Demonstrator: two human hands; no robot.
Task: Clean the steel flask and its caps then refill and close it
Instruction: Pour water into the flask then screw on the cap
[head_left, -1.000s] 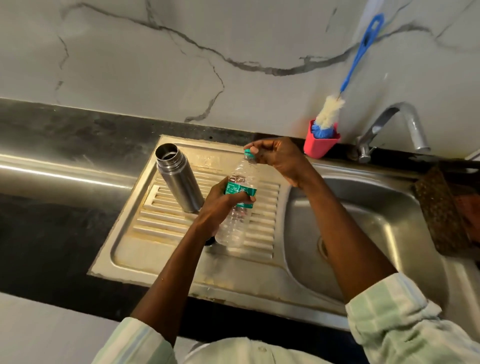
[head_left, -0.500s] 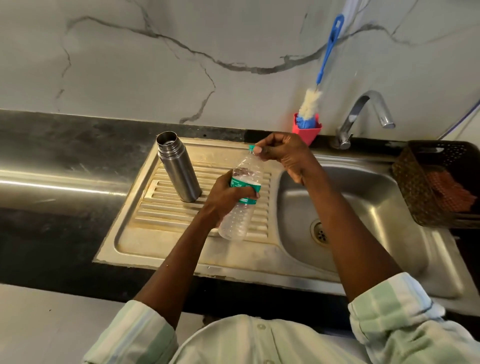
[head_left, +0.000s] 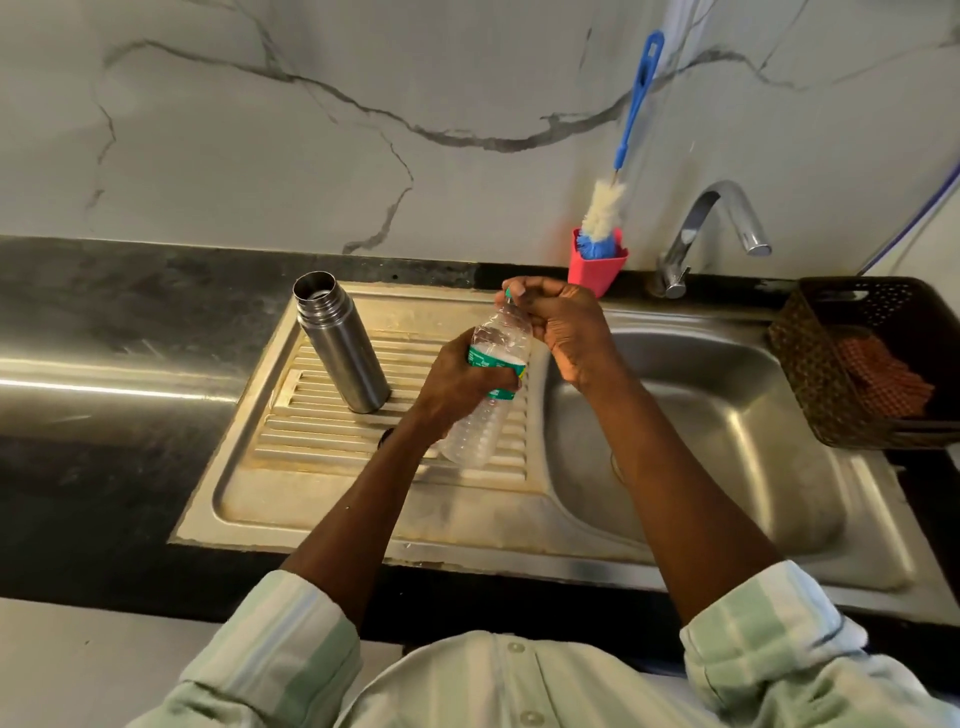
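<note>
Evidently to refill the open steel flask (head_left: 343, 343) (standing uncapped nearby), left hand (head_left: 457, 387) steadies the water bottle (head_left: 491, 384) while right hand (head_left: 558, 317) pinches its cap (head_left: 507, 296).

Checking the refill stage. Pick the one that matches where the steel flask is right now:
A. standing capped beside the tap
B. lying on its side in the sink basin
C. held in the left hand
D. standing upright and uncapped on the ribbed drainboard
D: the steel flask stands upright on the drainboard with its mouth open, while the left hand grips the plastic bottle and the right hand pinches its cap.
</note>
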